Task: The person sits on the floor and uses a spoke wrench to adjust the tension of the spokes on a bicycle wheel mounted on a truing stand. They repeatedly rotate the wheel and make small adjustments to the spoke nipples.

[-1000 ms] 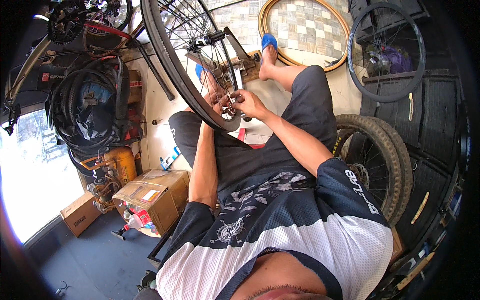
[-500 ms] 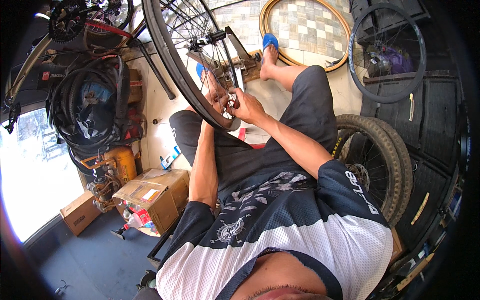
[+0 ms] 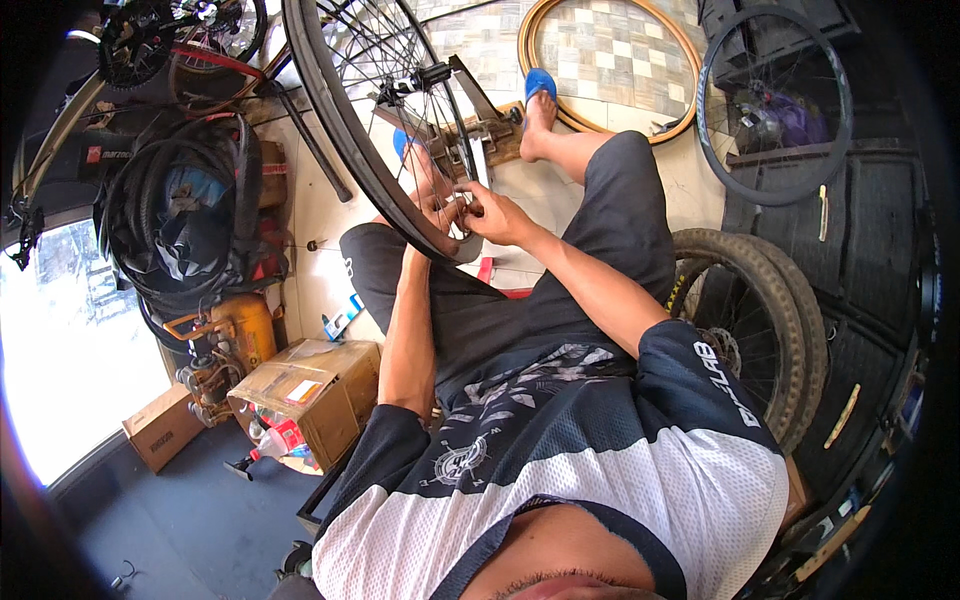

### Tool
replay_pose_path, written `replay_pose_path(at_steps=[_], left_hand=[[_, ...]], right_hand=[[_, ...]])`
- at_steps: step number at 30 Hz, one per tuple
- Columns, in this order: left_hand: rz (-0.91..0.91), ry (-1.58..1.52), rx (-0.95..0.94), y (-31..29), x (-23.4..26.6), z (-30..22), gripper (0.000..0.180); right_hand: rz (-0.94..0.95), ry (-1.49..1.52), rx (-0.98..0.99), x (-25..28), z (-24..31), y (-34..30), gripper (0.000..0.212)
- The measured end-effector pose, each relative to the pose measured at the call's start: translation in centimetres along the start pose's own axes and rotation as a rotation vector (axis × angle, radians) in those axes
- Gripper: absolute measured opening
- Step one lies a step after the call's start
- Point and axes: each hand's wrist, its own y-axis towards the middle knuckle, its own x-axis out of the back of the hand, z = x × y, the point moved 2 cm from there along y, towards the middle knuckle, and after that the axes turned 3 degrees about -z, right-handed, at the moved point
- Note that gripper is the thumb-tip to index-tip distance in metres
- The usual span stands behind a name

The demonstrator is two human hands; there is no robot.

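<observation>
A black bicycle wheel (image 3: 337, 120) stands upright between my legs, its hub (image 3: 432, 75) held in a wooden-based truing stand (image 3: 486, 128). My left hand (image 3: 432, 207) is at the left side of the wheel's near end, partly hidden behind the rim and spokes, with its fingers bent in among the spokes. On the right side of the same spokes, my right hand (image 3: 503, 219) has its thumb and fingers closed in a pinch close to the rim. Whatever sits between the fingertips is too small and covered to make out. Both hands nearly meet there.
Two tan-sided tyres (image 3: 690, 75) lie on the floor ahead. At right are a spoked wheel (image 3: 848, 95) and knobby-tyred wheels (image 3: 800, 330). Left of me are a heap of black tyres (image 3: 130, 200), a yellow compressor (image 3: 245, 330) and an open cardboard box (image 3: 340, 385). Bicycles (image 3: 200, 50) stand far left.
My right fingers have shifted slightly and curled more at the spokes. The wheel and my left hand stay in nearly the same place.
</observation>
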Motion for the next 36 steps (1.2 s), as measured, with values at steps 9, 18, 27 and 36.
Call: replay_pose_path(at_steps=[9,18,27,36], left_hand=[[-0.015,-0.179,0.313,0.8,-0.9,-0.1,0.031],[0.09,0.177,-0.239,0.0,-0.4,1.1,0.038],[-0.02,-0.002,0.067,-0.5,-2.6,2.9,0.036],[-0.071,0.018,-0.118,0.5,0.4,-0.5,0.041]], right_hand=[[-0.088,-0.093,-0.006,0.9,1.7,-0.6,0.066],[0.064,0.445,-0.122,0.7,0.3,-0.3,0.061],[-0.247,-0.309,0.037,-0.5,2.2,-0.6,0.065],[-0.084,0.493,-0.057,-1.3,-1.6,0.5,0.055]])
